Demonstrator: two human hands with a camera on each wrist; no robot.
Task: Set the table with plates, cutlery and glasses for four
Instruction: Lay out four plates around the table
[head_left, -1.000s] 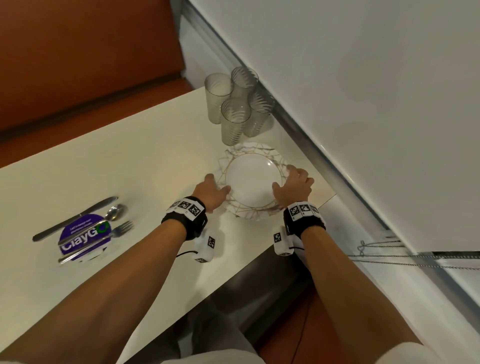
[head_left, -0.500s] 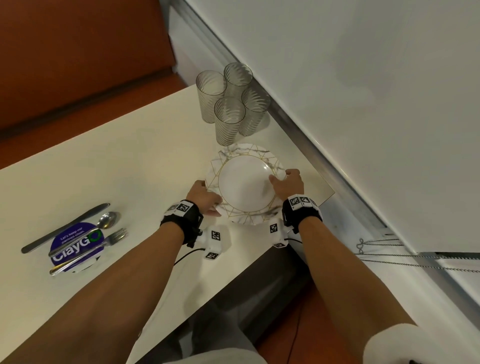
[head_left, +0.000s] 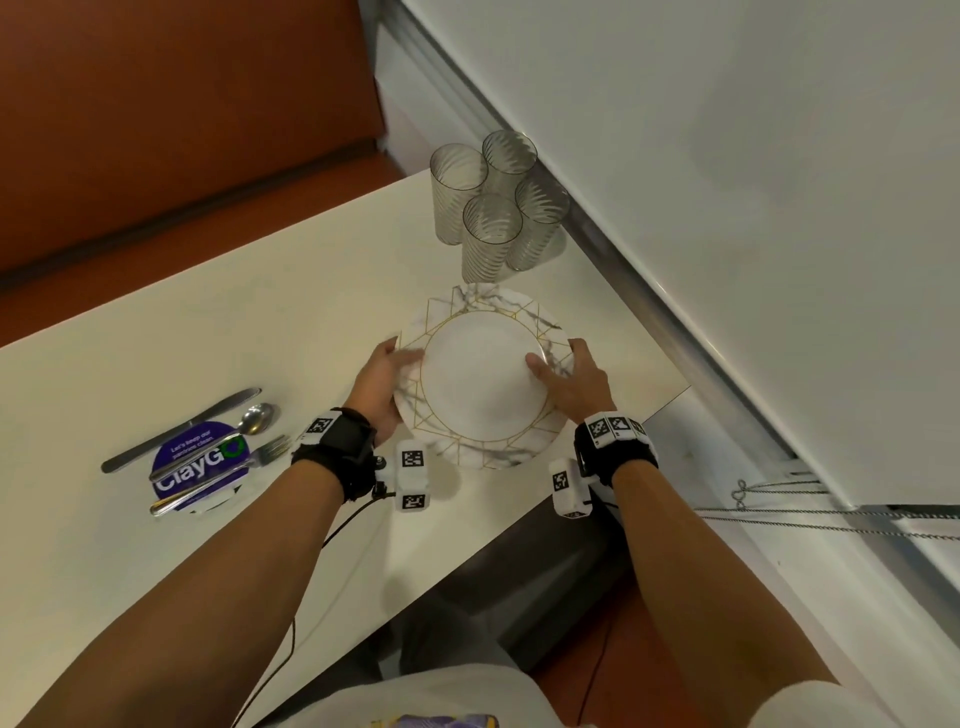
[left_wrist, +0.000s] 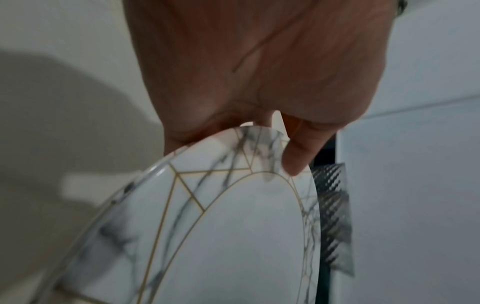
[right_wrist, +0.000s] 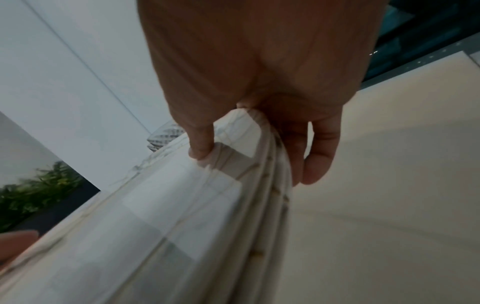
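Note:
A stack of white marble-patterned plates (head_left: 483, 384) with gold lines is held just above the cream table (head_left: 208, 322) near its right end. My left hand (head_left: 382, 387) grips the stack's left rim and my right hand (head_left: 571, 384) grips its right rim. In the left wrist view the thumb (left_wrist: 298, 156) lies on the top plate (left_wrist: 221, 236). The right wrist view shows the thumb (right_wrist: 201, 144) on top and fingers under several stacked rims (right_wrist: 265, 185). Several ribbed glasses (head_left: 493, 208) stand behind the stack. A knife, spoon and forks (head_left: 208, 452) lie at the left.
The cutlery rests across a round purple sticker (head_left: 200, 467) on the table. A white wall with a metal rail (head_left: 649, 291) runs along the table's right side. An orange bench (head_left: 156, 130) lies beyond the far edge. The table's near edge (head_left: 467, 551) is close to my body.
My hands went from resting at the stack's sides to gripping its rims. The stack has come up off the table and a little toward me.

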